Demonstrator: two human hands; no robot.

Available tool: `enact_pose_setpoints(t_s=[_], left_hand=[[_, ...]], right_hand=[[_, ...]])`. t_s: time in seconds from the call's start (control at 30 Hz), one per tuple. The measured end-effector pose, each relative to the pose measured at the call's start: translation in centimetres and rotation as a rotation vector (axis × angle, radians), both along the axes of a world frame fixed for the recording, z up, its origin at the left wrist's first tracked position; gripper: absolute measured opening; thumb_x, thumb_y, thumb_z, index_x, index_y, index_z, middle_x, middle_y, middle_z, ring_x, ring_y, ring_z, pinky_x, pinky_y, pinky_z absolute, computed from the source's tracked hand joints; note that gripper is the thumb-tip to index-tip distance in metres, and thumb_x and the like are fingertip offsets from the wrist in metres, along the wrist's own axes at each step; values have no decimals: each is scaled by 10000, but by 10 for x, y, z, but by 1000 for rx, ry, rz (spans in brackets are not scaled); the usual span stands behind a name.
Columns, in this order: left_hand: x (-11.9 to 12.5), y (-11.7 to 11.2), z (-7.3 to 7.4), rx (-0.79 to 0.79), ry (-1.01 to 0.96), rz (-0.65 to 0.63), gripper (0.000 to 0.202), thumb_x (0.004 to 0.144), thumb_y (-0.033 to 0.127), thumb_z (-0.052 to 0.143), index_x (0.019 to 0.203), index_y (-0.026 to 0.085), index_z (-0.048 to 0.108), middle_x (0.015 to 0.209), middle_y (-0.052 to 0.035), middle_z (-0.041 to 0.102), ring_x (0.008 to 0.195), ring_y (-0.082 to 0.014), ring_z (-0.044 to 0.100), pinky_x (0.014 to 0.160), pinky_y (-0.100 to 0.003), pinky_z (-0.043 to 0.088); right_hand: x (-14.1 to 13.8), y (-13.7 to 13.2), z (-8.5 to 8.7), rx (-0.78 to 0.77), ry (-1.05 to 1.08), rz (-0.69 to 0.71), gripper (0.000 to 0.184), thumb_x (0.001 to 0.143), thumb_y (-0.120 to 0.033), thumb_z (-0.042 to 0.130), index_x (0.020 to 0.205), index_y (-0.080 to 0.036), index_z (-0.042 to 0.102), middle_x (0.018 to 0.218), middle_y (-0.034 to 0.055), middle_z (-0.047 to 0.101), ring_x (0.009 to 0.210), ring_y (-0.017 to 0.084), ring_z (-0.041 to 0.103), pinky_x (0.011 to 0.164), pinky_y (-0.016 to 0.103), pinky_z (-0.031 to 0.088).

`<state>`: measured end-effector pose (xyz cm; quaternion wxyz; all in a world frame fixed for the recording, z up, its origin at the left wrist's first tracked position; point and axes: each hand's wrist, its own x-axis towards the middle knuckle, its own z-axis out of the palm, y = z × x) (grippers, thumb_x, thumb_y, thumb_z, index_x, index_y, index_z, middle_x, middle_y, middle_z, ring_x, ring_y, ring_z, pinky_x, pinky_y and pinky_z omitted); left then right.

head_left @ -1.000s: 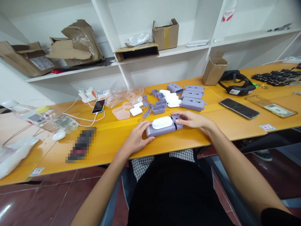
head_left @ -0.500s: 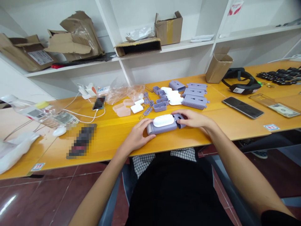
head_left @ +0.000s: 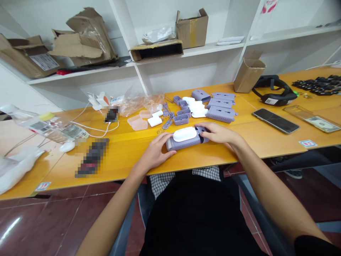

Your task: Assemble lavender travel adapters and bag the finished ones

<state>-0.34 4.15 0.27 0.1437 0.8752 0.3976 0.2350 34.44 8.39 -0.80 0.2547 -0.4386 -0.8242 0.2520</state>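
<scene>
while the left hand clasps the oblong purple plastic case, the right hand grasps its right end; likely light, stiff; best held by both ends

The person wears a black top, dark and even across the torso, its seams and folds hard to make out; the right sleeve is black too, and short, its edge lying well above the wrist so that the forearm below is bare; the left forearm is likewise bare down to the picture's lower edge; the left hand and right hand are bare, with slender fingers; at the lap shows checked cloth, dark lines crossing on white in small squares, the kind of garment unclear.
</scene>
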Motion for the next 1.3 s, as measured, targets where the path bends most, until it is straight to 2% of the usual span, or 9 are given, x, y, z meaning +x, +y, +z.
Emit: enact_pose_setpoints(t_s=[0.23,0.43,0.57,0.63,0.7,0.87,0.97,1.07,1.3], left_hand=[[0,1,0,6,10,-6,610,980,417,752,1522,240,533,1584,-141,572,1468,-327,568,1261,-541,455],[0,1,-1,2,2,-10,597,979,406,754,1510,242,536,1587,-141,565,1475,-331,559,1263,-552,448],[1,0,0,2,1,-4,606,972,400,762,1510,240,534,1587,-140,564,1473,-329,559,1264,-551,447],[1,0,0,4,-1,2,604,964,397,770,1502,247,539,1579,-134,572,1468,-331,563,1263,-552,449],[1,0,1,8,-7,8,601,954,392,780,1490,254,547,1565,-128,585,1456,-331,574,1255,-553,457],[1,0,1,14,-22,14,602,943,399,798,1475,255,556,1545,-125,602,1431,-327,594,1238,-555,475],[1,0,-1,17,-27,16,614,938,397,805,1480,256,556,1539,-123,608,1433,-327,592,1238,-552,476],[1,1,-1,20,-24,19,617,936,398,808,1481,258,557,1537,-123,610,1433,-329,592,1238,-556,474],[2,-1,2,-4,-25,8,596,956,405,780,1486,262,549,1540,-123,601,1428,-321,590,1237,-553,469]], right_hand=[[-4,-2,1,-25,35,-34,406,1051,-396,573,1413,-293,726,1485,81,710,1388,362,649,1231,625,470],[-3,-1,0,-13,22,3,454,1040,-439,599,1447,-264,699,1499,111,696,1378,372,651,1215,628,477],[0,-3,0,-50,61,46,694,882,-532,815,1511,-288,647,1534,105,666,1367,393,652,1184,610,509],[1,-3,-1,-56,64,63,859,765,-537,920,1534,-296,622,1549,107,648,1366,405,644,1180,612,506],[1,-3,-1,-43,62,69,907,701,-513,966,1516,-300,629,1528,108,654,1353,410,643,1178,618,495],[1,-5,1,-50,112,51,801,701,-481,961,1414,-289,653,1384,97,691,1218,369,672,1066,558,543],[1,-10,5,-114,184,51,782,723,-479,949,1391,-279,596,1243,72,697,973,278,678,850,441,581],[-1,-14,7,-149,219,65,645,753,-503,932,1257,-278,598,1108,34,679,783,202,591,686,362,519],[-1,-12,1,-120,281,55,546,722,-530,952,1097,-279,644,1256,56,689,873,228,626,746,385,547]])
